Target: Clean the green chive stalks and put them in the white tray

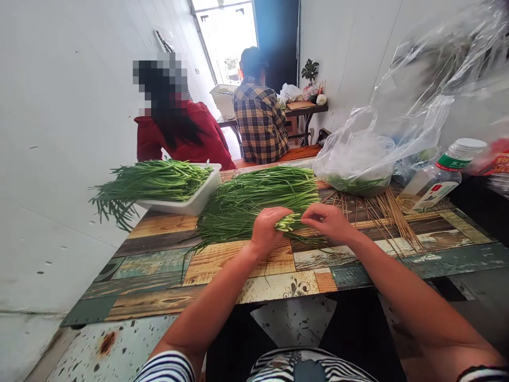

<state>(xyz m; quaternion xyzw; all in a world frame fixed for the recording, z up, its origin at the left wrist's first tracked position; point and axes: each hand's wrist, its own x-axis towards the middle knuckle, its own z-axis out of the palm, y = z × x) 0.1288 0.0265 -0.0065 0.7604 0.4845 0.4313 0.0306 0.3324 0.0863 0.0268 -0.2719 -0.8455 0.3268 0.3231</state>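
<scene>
My left hand [267, 228] is wrapped round a bunch of Chinese chives [284, 223], whose pale cut ends stick out on its right side. Close to those ends is my right hand [328, 220], thumb and fingertips pinched together. Whatever may be between these fingertips is too small to make out. A wide layer of loose chives [266, 185] lies on the table just beyond both hands, leaves to the left and stems to the right. To the right, many thin wooden skewers [397, 217] lie scattered on the tabletop.
A white tray [194, 206] heaped with chives stands at the table's [238, 260] far left. Right of centre sits a plastic bag [358, 159] with greens, beside a labelled bottle [437, 175]. Two people [258, 116] sit beyond the table, facing away.
</scene>
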